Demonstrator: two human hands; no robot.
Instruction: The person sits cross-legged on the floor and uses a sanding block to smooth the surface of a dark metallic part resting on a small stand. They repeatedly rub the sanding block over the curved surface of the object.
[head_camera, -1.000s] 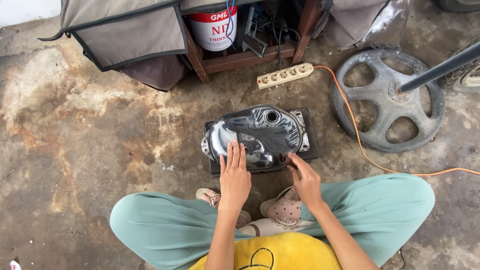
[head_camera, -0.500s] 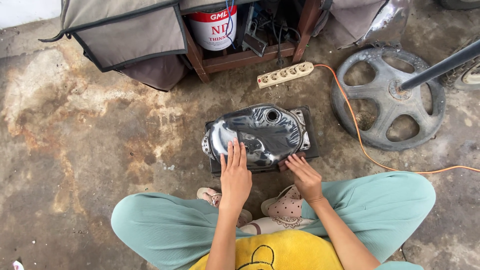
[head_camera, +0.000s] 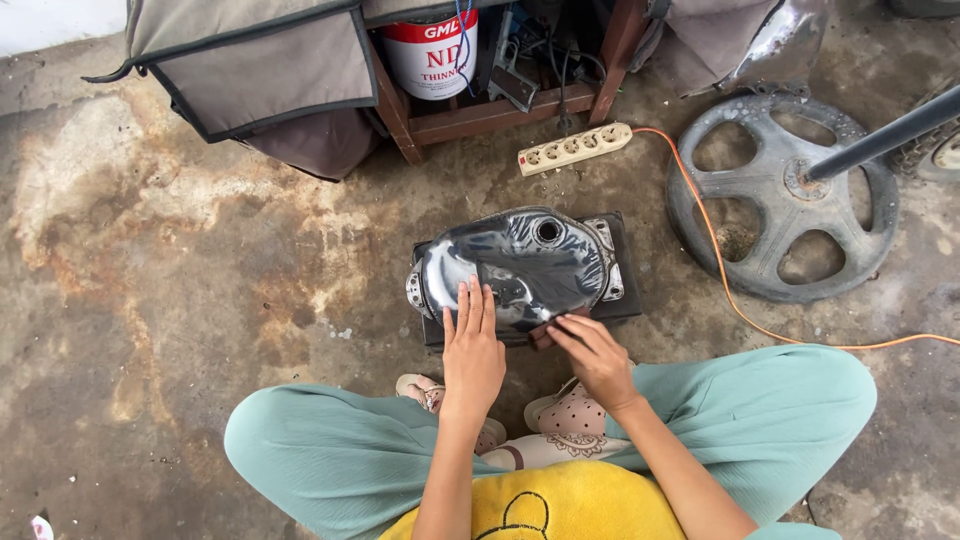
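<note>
Metal tank (head_camera: 525, 265), shiny and dented, lies on a dark pad (head_camera: 625, 300) on the concrete floor (head_camera: 150, 330). Left hand (head_camera: 473, 350) rests flat on it, fingers released; right hand (head_camera: 598, 358) pinches a small brown piece (head_camera: 545, 335) at its near edge. Steadying the tank looks wise. Orange cord (head_camera: 720, 290), power strip (head_camera: 575, 148) and wheel (head_camera: 780, 195) lie near.

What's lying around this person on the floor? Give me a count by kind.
Shiny silver metal tank on a black block, left hand flat on it, right hand at its near edge: 1
White can with red band: 1
Cream power strip: 1
Orange cable: 1
Grey spoked metal wheel: 1
Total: 5
</note>
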